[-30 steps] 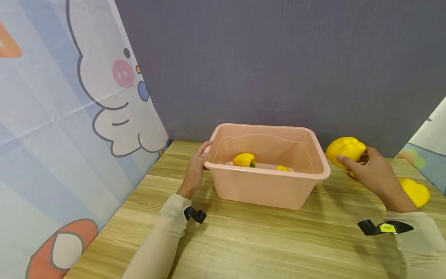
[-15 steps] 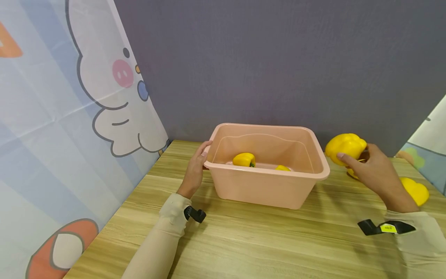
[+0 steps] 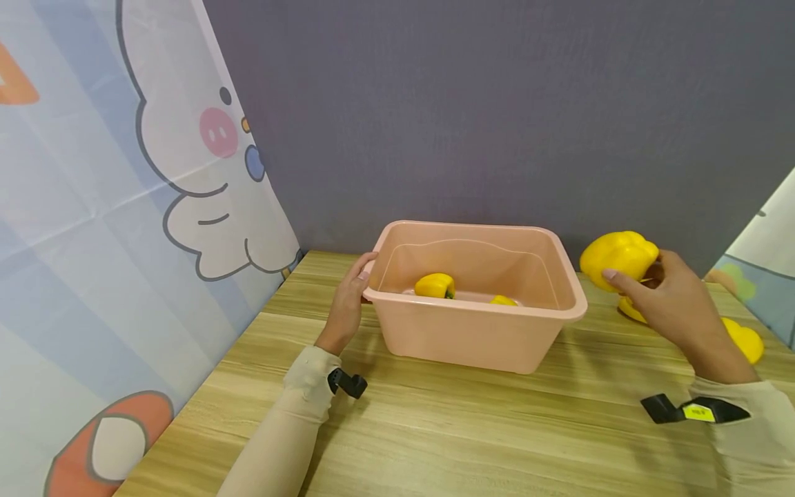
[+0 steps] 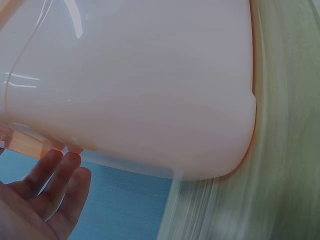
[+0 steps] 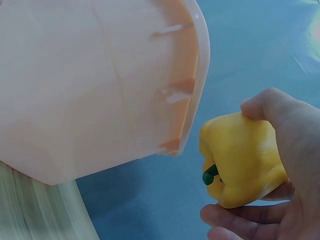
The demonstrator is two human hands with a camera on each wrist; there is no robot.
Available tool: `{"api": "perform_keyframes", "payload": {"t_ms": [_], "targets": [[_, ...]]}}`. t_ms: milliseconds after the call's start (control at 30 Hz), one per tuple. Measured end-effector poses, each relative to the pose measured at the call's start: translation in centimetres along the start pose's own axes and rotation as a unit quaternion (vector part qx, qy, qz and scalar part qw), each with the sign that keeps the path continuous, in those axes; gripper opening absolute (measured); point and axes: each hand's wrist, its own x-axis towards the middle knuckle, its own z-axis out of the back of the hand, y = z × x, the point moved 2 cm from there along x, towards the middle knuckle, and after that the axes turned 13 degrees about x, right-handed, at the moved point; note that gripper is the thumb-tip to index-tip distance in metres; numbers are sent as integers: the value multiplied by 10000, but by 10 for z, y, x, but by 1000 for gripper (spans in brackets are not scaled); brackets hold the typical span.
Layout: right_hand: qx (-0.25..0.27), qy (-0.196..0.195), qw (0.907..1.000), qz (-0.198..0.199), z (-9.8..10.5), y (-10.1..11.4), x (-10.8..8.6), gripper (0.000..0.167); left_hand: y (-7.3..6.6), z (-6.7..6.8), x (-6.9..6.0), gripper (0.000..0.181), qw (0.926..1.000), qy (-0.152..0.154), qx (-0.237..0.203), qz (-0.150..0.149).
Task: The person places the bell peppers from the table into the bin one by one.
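In the head view, a glossy, lobed yellow bell pepper [image 3: 619,259] is held by the right hand [image 3: 686,304], slightly higher than a second ago, beside a pink rectangular plastic tub [image 3: 466,335] gripped by the left hand [image 3: 346,302]; the yellow label [image 3: 698,413] on the black wristband [image 3: 729,410] cannot be read. In the left wrist view, fingertips [image 4: 71,160] are set against the smooth tub. In the right wrist view, a green stem [image 5: 210,175] is exposed.

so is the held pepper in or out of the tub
Out: the right hand holds the yellow pepper beside the pink tub, outside its rim.
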Motion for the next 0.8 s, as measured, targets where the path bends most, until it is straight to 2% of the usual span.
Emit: {"api": "perform_keyframes", "payload": {"t_ms": [167, 367, 433, 533, 667, 800], "targets": [[-63, -35, 10000, 25, -1, 7, -2, 91, -1, -1, 1, 48, 10000, -50, 62, -20], [-112, -97, 9998, 141, 0, 11, -3, 88, -4, 0, 1, 48, 9999, 76, -68, 33], [-111, -125, 9997, 193, 1, 13, -3, 88, -8, 1, 1, 48, 9998, 145, -116, 45], [-104, -162, 9995, 252, 2, 16, -4, 89, -23, 3, -1, 48, 9997, 215, -104, 56], [-98, -195, 9994, 282, 2, 19, -6, 89, -38, 7, -6, 49, 9996, 225, 76, 130], [-23, -151, 9996, 244, 0, 20, -8, 88, -40, 7, -7, 49, 9995, 220, 165, 164]]}}
